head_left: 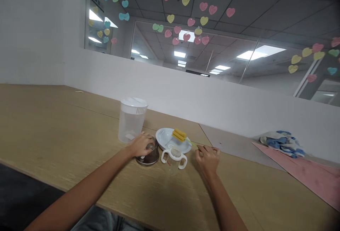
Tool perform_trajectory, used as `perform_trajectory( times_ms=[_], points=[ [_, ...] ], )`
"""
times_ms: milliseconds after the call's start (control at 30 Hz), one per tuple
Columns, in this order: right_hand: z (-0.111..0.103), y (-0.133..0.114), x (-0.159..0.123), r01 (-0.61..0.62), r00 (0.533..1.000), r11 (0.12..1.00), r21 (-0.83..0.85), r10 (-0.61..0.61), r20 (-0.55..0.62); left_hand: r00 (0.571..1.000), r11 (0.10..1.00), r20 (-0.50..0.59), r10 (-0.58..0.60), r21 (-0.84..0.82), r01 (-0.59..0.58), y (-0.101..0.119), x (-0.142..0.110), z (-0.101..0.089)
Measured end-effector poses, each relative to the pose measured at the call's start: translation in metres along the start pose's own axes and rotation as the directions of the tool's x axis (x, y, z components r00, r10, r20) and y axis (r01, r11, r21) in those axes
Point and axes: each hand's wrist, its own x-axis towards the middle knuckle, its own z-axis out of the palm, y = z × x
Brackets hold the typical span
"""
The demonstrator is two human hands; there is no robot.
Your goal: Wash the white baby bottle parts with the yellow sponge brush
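Left hand (142, 145), fingers spread over dark jar (147, 157); right hand (208, 161) pinching sponge bottle brush (179, 135). Slip risk from thin handle, toward two-handled cup (174, 157) beside fingers.

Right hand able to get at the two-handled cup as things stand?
Likely yes: the right hand is just beside the two-handled cup and nothing stands between them. The plate lies behind the cup, not in the way.

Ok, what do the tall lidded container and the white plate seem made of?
The tall lidded container looks like frosted translucent plastic: it is cloudy but see-through. The white plate has a smooth glossy finish, perhaps plastic or ceramic.
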Motion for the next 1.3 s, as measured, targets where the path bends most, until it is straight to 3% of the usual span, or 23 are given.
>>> perform_trajectory(
  times_ms=[133, 333, 600, 767, 1033, 1300],
  points=[
    [0.001, 0.001, 0.002, 0.046, 0.997, 0.998, -0.041, -0.044, 0.057, 0.999, 0.999, 0.009, -0.038, 0.018, 0.038, 0.001, 0.000, 0.004],
    [0.000, 0.005, 0.006, 0.102, 0.993, 0.989, -0.104, -0.095, 0.069, 0.996, 0.999, -0.073, 0.043, 0.035, -0.041, 0.013, 0.001, 0.002],
    [0.001, -0.012, 0.004, 0.030, 0.986, 0.993, 0.112, -0.048, 0.158, 0.976, 0.996, -0.201, 0.080, 0.065, -0.068, 0.026, 0.001, 0.005],
    [0.001, -0.018, 0.001, -0.007, 0.988, 0.984, 0.179, -0.021, 0.155, 0.982, 0.997, -0.174, 0.069, -0.003, -0.071, 0.031, 0.001, 0.007],
    [-0.001, -0.018, 0.002, -0.060, 0.993, 0.958, 0.281, 0.029, 0.113, 0.980, 0.993, -0.164, 0.116, 0.020, -0.114, 0.028, 0.002, 0.011],
    [0.003, -0.014, 0.002, -0.168, 0.986, 0.909, 0.382, 0.148, 0.081, 0.954, 0.995, -0.294, -0.060, -0.094, 0.034, 0.030, 0.003, 0.006]
  ],
)
